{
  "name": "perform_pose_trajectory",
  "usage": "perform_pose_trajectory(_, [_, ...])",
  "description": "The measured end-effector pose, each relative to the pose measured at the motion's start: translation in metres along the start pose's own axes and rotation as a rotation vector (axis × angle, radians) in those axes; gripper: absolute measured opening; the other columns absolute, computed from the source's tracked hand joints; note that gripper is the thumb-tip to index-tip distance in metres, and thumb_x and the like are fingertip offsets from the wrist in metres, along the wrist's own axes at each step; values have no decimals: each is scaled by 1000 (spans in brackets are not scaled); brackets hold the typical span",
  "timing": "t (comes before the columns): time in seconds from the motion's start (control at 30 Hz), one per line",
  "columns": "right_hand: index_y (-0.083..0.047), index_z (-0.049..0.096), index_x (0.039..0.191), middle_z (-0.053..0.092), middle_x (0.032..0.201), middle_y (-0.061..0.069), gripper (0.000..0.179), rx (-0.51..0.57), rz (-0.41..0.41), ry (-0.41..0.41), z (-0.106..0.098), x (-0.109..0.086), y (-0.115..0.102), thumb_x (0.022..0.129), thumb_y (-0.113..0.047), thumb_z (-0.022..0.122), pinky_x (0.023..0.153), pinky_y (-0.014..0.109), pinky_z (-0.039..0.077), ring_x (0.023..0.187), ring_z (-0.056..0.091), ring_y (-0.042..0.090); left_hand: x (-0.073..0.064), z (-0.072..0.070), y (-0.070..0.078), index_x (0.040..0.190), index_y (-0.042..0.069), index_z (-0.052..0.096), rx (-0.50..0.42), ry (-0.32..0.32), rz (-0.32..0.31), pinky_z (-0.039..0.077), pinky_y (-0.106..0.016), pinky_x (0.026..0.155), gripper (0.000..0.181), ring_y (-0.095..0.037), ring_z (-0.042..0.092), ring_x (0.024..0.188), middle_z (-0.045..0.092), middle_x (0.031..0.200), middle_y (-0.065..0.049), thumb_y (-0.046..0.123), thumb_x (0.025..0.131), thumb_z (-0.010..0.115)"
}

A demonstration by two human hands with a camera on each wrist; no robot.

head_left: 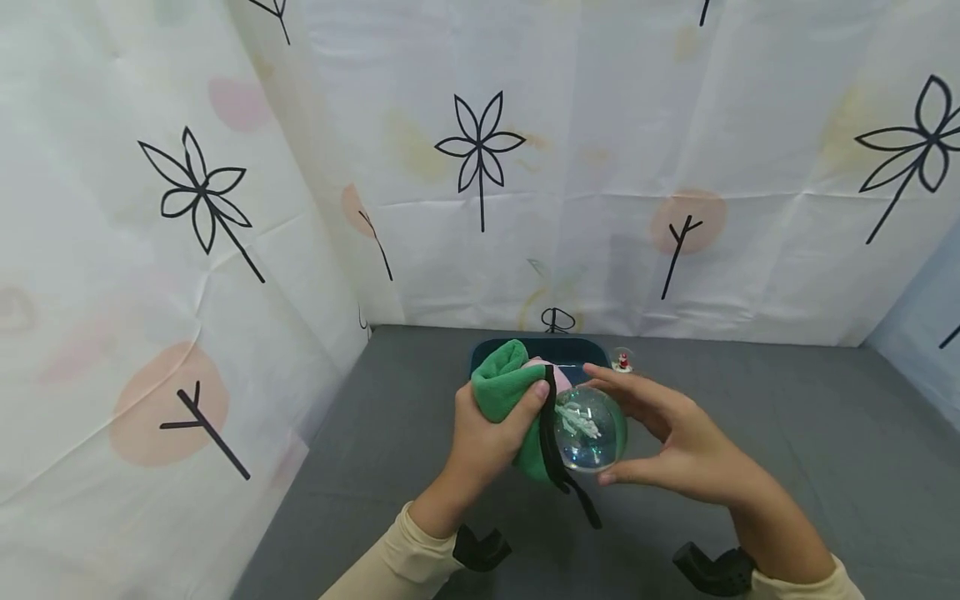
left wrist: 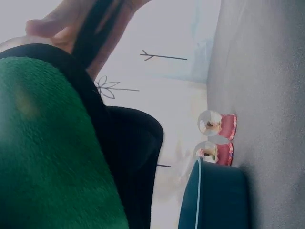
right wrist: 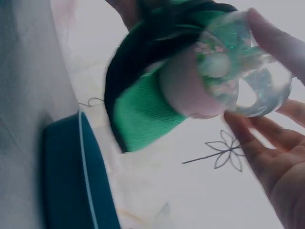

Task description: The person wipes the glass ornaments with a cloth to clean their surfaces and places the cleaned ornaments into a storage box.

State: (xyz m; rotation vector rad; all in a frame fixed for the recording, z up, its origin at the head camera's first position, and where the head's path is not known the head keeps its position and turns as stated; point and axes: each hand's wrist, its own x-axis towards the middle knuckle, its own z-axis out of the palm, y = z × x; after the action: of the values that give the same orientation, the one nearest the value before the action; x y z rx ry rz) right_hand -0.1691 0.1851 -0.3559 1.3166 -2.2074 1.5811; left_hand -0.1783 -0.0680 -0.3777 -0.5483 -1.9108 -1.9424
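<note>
A snow globe (head_left: 590,433) with a clear ball and a pink base (right wrist: 183,90) is held in the air above the grey table. My left hand (head_left: 480,437) grips a green cloth (head_left: 501,383) with black edging, folded about the base; a black strip hangs from it. On the other side, my right hand (head_left: 686,437) holds the clear ball between thumb and fingers. Pale green and pink decoration shows inside the ball in the right wrist view. The cloth hides part of the base, and the left fingers behind it are out of sight.
A dark teal tub (head_left: 491,343) stands on the table behind the hands. Two small snow globes with red bases, one nearer (left wrist: 228,126) and one beside the tub (left wrist: 224,153), show in the left wrist view. A patterned white curtain (head_left: 585,192) hangs along the table's back.
</note>
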Motion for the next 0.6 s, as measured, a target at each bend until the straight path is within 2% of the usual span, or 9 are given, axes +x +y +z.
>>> perform_pose_trajectory(0.1, [14,45,151,58,155,8,91,156,-88,75,0,2,7,71,19,88,114,23,50,143,58,12,0,1,1,123,7,75,-27,38,27,66,-34,88,28,-15,78,99,80,112,-12,12,96,79])
perform_pose_trajectory(0.2, [20,46,146,60,149,13,78,230,-145,127,3,5,12,78,17,84,113,25,52,138,62,17,-1,3,3,123,7,76,-34,61,30,66,-34,87,27,-14,78,97,79,110,-15,11,97,77])
perform_pose_trajectory(0.3, [11,44,154,59,148,9,68,153,-89,158,8,5,11,95,2,76,105,24,57,127,65,15,-2,4,4,122,5,74,-29,75,7,67,-34,82,25,-13,77,93,78,106,-15,14,98,76])
perform_pose_trajectory(0.4, [-5,37,164,57,147,4,62,28,19,156,13,5,5,107,-9,63,89,26,62,110,70,13,-2,6,3,119,4,73,-35,80,-18,67,-35,78,22,-14,77,89,77,103,-16,15,100,74])
perform_pose_trajectory(0.5, [-16,31,168,57,141,1,62,-55,98,143,17,5,-4,110,-6,53,74,27,60,90,70,12,-2,6,2,117,4,73,-41,100,-22,67,-35,77,21,-14,77,87,77,101,-15,15,100,74])
perform_pose_trajectory(0.6, [-19,28,169,54,133,6,68,-68,118,133,21,4,-11,108,2,50,67,30,55,76,63,16,-3,7,1,119,3,73,-43,119,-13,67,-34,78,23,-13,77,88,77,102,-16,14,99,75])
